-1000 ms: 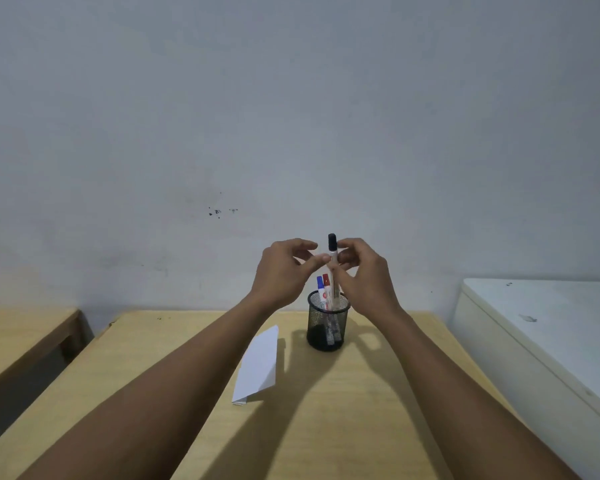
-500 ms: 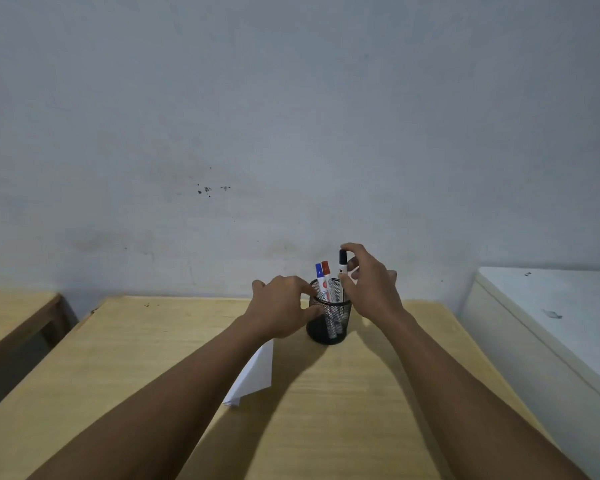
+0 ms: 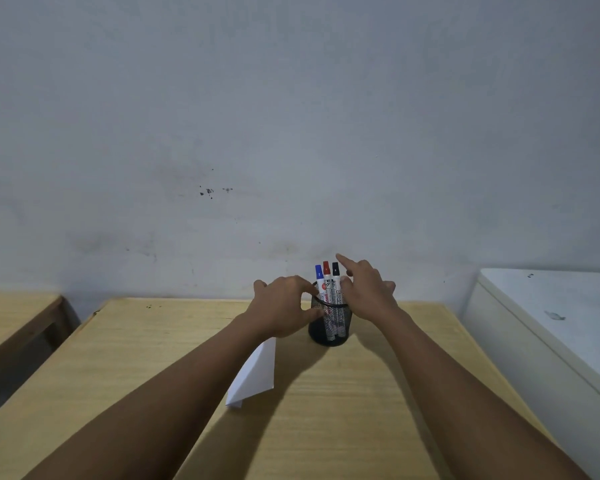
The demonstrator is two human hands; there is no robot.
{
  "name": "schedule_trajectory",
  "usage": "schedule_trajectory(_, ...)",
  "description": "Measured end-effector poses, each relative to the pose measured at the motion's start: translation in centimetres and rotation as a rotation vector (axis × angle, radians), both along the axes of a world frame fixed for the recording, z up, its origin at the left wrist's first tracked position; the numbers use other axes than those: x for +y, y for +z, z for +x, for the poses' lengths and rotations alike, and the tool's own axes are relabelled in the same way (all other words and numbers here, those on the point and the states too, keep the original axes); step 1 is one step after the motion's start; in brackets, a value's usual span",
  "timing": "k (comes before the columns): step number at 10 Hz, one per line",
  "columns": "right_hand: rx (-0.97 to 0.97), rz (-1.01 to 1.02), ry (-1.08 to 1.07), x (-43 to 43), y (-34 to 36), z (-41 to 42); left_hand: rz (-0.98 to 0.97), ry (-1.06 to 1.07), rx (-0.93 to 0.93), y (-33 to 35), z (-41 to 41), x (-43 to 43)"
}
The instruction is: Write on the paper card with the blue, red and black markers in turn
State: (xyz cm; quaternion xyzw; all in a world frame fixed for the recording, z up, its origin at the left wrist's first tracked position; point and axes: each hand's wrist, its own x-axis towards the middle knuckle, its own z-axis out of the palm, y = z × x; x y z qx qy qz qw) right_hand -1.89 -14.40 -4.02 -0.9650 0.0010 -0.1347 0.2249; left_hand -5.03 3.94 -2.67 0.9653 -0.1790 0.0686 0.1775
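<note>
A black mesh pen cup (image 3: 329, 327) stands on the wooden table (image 3: 153, 348) near its far edge. Three capped markers stand upright in it: blue marker (image 3: 319, 276), red marker (image 3: 326, 271), black marker (image 3: 335, 272). My left hand (image 3: 283, 310) grips the cup's left side at the rim. My right hand (image 3: 368, 289) hovers just right of the markers, fingers spread, index finger raised, holding nothing. A folded white paper card (image 3: 255, 374) lies on the table left of the cup, partly hidden under my left forearm.
A white cabinet or appliance (image 3: 548, 317) stands close on the right of the table. Another wooden table (image 3: 11, 317) is at the left, across a gap. A plain grey wall rises right behind the cup.
The black marker went from held up in both hands down into the cup. My right hand has let go of it and opened. My left hand dropped onto the cup.
</note>
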Motion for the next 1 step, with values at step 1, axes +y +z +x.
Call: schedule_trajectory(1, -0.037, 0.036, -0.017, -0.09, 0.52, -0.25, 0.000, 0.023, -0.019, 0.72, -0.12, 0.16)
